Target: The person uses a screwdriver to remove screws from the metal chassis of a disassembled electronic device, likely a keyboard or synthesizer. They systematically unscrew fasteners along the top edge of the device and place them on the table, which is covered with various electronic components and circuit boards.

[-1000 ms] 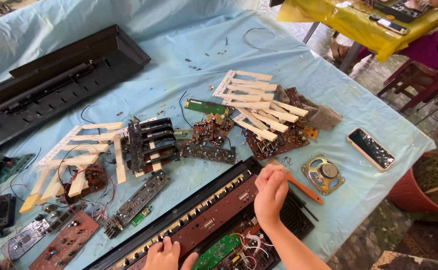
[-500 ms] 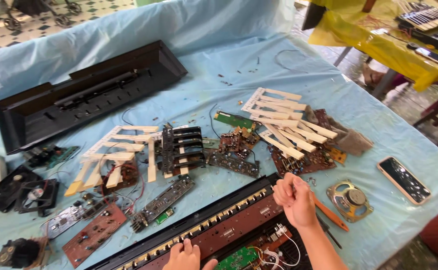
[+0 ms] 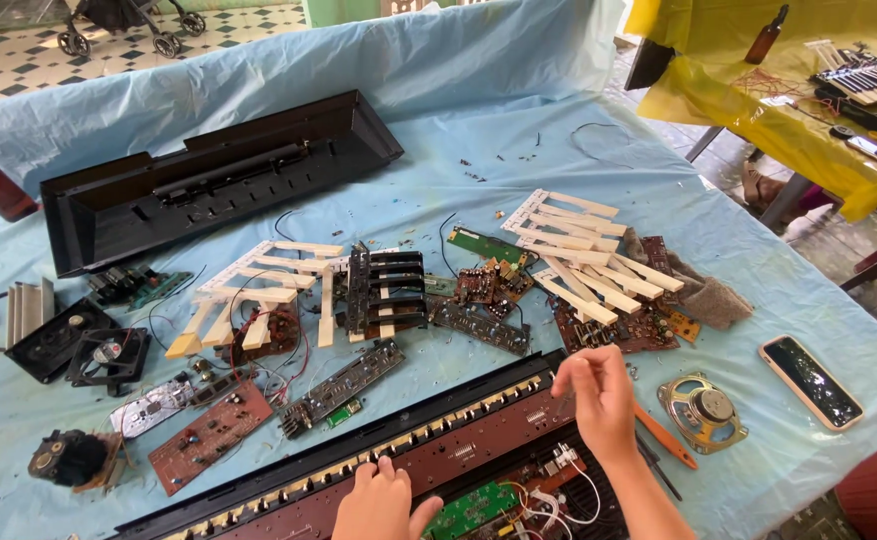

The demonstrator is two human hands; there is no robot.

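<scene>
Blue cloth (image 3: 478,120) covers the table, strewn with electronic parts. At the near edge lies an opened keyboard chassis (image 3: 438,450), brown board inside. On it rests the left hand (image 3: 383,500), fingers spread flat and gripping nothing. Just right, the right hand (image 3: 598,395) hovers above the chassis, fingertips pinched together; whether they hold anything I cannot tell. A round speaker (image 3: 703,410) and phone (image 3: 810,380) lie further right.
</scene>
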